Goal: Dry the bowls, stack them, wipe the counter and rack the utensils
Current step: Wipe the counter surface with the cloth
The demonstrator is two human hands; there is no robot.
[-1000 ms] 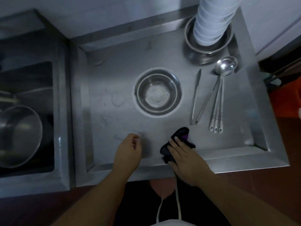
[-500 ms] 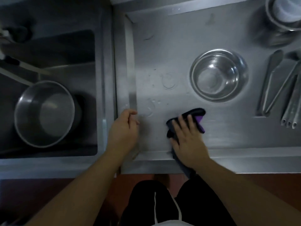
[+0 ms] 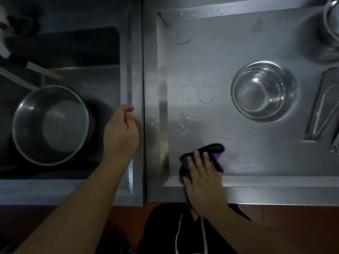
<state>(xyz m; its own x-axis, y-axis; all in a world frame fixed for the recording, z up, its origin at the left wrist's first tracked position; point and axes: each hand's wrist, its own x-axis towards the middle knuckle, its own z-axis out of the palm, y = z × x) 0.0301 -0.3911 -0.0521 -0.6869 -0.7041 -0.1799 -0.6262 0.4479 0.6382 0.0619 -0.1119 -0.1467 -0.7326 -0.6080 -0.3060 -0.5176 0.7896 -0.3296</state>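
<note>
My right hand (image 3: 203, 178) lies flat on a dark cloth with a purple patch (image 3: 211, 150), pressing it onto the steel counter (image 3: 229, 43) near its front edge. Water marks lie on the counter to the left of the cloth. A steel bowl (image 3: 263, 91) stands upright on the counter, up and right of the cloth. Tongs (image 3: 320, 109) lie at the right edge, cut off by the frame. My left hand (image 3: 121, 132) hovers loosely curled over the ridge between counter and sink, holding nothing.
A sink (image 3: 77, 57) lies on the left with a large steel pot (image 3: 50, 124) inside and long handles across its far corner. Another steel vessel (image 3: 331, 21) stands at the top right corner. The counter has a raised rim all around.
The view has swung left, so the bowl and utensils sit further right. My right hand has slid the cloth left along the front edge. My left hand has moved left to the sink ridge.
</note>
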